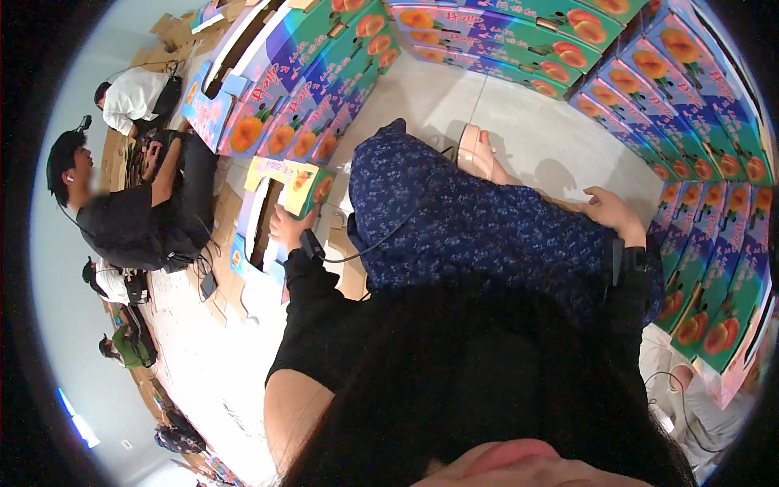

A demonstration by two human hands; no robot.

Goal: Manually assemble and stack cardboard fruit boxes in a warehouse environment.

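Observation:
My left hand (284, 228) is at the edge of a fruit-printed cardboard carton (302, 180) with a yellow and green top. Its thumb and fingers are closed on the cardboard beside the long slot in the carton. The carton sits on the floor to the left of my dark blue floral skirt (454, 203). On the other side, my right hand (613, 213) rests by my right knee, with fingers stretched out and apart. A thin tan edge shows under those fingertips, too little to name. Both wrists wear dark bands.
Stacked fruit cartons stand at the left (300, 89), ahead (511, 36) and along the right (714, 252). My sandalled foot (479, 154) is on the pale floor. At the left a person in black (130, 211) sits near flat cardboard; cables lie by them. Another person (710, 418) is at the lower right.

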